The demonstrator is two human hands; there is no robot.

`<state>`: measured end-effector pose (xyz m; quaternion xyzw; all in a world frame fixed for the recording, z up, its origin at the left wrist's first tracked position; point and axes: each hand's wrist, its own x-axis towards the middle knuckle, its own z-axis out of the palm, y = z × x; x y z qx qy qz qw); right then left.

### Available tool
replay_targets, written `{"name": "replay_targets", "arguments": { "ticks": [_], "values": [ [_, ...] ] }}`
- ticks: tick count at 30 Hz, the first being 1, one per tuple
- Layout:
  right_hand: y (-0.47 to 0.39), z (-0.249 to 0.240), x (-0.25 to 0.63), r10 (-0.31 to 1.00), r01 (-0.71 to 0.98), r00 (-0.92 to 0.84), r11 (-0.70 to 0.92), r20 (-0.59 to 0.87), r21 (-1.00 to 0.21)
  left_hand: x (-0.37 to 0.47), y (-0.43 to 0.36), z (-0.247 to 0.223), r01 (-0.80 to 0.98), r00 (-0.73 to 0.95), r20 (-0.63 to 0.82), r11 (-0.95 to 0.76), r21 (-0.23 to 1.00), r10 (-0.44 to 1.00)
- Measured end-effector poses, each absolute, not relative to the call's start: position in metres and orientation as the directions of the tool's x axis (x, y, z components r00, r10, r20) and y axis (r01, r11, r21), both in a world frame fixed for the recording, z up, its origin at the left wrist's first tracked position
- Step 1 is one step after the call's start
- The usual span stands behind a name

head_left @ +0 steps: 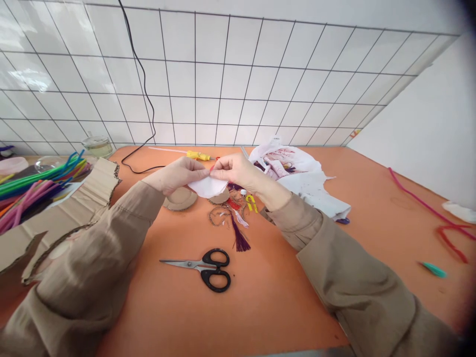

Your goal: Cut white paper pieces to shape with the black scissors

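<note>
Between my two hands hangs a white rounded piece of cloth or paper (pixel 208 187), pinched along its upper edge. My left hand (pixel 182 173) grips it with thumb and fingertips. From the other side my right hand (pixel 236 171) pinches the same edge, close to the left fingertips. A small red bit (pixel 211 168) shows at the right fingertips; what it is I cannot make out. Below and behind the white piece are a round cardboard disc (pixel 180 199), partly covered, and a dark purple tassel (pixel 241 237). Black-handled scissors (pixel 201 266) lie nearer to me, blades pointing left.
A yellow glue gun (pixel 199 155) lies behind my hands, its black cord (pixel 143 89) running up the tiled wall. Crumpled white cloth or bag (pixel 301 173) sits at right. Left are torn cardboard (pixel 94 191) and colourful pipe cleaners (pixel 37 186). A teal-tipped item (pixel 434 269) lies far right.
</note>
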<state>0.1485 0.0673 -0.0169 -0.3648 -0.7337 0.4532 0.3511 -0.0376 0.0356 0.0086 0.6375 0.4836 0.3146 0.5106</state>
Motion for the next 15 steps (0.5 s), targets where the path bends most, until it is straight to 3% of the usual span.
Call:
{"name": "replay_targets", "arguments": {
  "ticks": [7, 15],
  "values": [
    [0.064, -0.016, 0.146, 0.874, 0.235, -0.456, 0.303, 0.17, -0.924, -0.043, 0.04, 0.005, 0.34, 0.401, -0.058, -0.09, 0.936, 0.914],
    [0.063, -0.016, 0.145, 0.881, 0.248, -0.436, 0.315, 0.184, -0.916, -0.047, 0.046, -0.003, 0.329, 0.395, -0.08, -0.059, 0.942, 0.915]
  ]
}}
